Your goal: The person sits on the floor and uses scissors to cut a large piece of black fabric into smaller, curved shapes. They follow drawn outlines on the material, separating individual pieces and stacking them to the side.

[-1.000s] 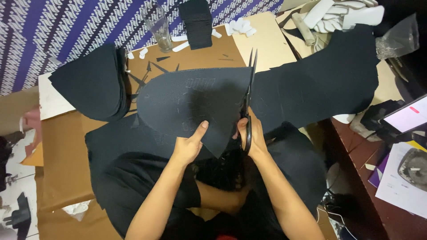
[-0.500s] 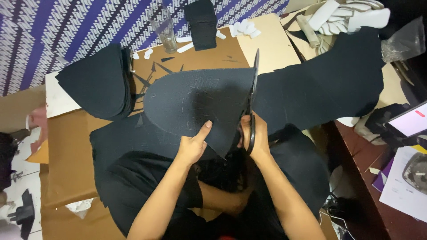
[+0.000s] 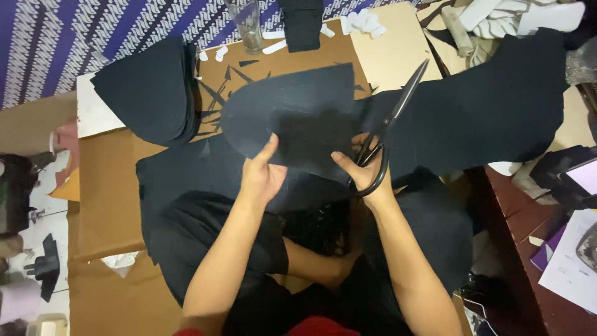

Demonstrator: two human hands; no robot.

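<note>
Fingers (image 3: 268,149) of the left hand (image 3: 261,177) pinch the rounded black fabric piece (image 3: 298,112) mid-tabletop; the right hand (image 3: 364,171) grips black scissors (image 3: 392,124), blades nearly together. Its curved outline looks cut; the large black sheet (image 3: 491,106) remains uncut beside a stack of cut pieces (image 3: 152,87).

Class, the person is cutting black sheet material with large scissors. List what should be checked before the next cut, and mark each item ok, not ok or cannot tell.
1. Right hand has its grip in the scissors handles: ok.
2. Left hand steadies the rounded black piece: ok.
3. Left fingers lie away from the blades: ok.
4. Blades lined up on a cutting mark: cannot tell.
5. Drinking glass stands away from the cutting area: ok.
6. Stack of cut black pieces lies apart from the piece in hand: ok.
</note>
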